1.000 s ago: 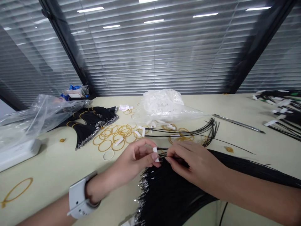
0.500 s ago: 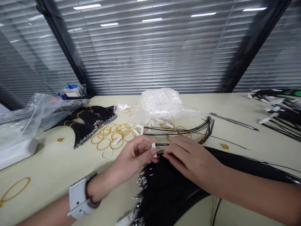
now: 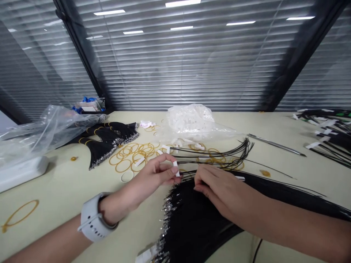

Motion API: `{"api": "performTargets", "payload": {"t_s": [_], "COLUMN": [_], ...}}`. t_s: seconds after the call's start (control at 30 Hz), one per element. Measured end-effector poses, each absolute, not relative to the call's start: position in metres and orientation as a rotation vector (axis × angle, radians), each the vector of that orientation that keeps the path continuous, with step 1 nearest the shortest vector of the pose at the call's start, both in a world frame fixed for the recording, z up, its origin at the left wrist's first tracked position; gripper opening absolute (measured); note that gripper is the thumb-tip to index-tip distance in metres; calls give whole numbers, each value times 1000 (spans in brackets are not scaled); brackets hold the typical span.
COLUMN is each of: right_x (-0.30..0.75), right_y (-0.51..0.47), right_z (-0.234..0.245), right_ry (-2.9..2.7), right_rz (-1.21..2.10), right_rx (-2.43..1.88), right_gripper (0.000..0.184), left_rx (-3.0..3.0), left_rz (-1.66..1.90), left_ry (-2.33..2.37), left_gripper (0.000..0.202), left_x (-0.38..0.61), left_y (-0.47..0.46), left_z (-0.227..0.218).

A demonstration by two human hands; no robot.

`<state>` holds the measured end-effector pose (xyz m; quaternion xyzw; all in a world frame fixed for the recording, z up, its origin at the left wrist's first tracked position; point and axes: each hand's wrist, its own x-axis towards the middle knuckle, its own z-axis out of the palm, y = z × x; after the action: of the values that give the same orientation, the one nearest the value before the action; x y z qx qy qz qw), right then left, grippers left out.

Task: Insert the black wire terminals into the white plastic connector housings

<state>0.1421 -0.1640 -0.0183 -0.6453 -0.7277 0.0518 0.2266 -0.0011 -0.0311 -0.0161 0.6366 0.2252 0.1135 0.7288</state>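
My left hand (image 3: 156,175) pinches a small white plastic tag (image 3: 176,168) between thumb and forefinger, just left of the thin wire ends. My right hand (image 3: 216,182) curls over a large bundle of black wires (image 3: 197,215), its fingertips among the loose strands. The bundle fans across the table and has silver crimped terminals (image 3: 167,215) along its left edge. Just beyond my hands lies a looser spray of black wires (image 3: 214,155). A smartwatch (image 3: 93,219) sits on my left wrist.
Amber rubber bands (image 3: 131,155) lie scattered on the pale table (image 3: 55,182). Behind them are a clear bag of white tags (image 3: 189,120) and tied wire bundles (image 3: 109,140). A steel rod (image 3: 276,145) and more tagged bundles (image 3: 329,135) lie right; a white box (image 3: 22,175) lies left.
My left hand has lifted slightly up and left, carrying the white tag away from the wire ends. My right hand has shifted a little on the bundle.
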Motion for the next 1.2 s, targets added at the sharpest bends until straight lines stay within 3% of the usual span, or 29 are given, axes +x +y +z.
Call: {"api": "performTargets", "payload": {"t_s": [0.37, 1.2], "right_x": [153, 153], "right_y": [-159, -162], "right_z": [-11, -20], "right_ry": [-1767, -1902], "right_rz": [60, -6], "right_rx": [-1757, -1856], "right_gripper": [10, 14], "left_rx": [1323, 1448], "left_rz": [247, 240], "left_ry": [516, 568], "left_gripper": [22, 17], "left_x": [-2, 3], "left_y": [-25, -29], "left_z": [-17, -16]}}
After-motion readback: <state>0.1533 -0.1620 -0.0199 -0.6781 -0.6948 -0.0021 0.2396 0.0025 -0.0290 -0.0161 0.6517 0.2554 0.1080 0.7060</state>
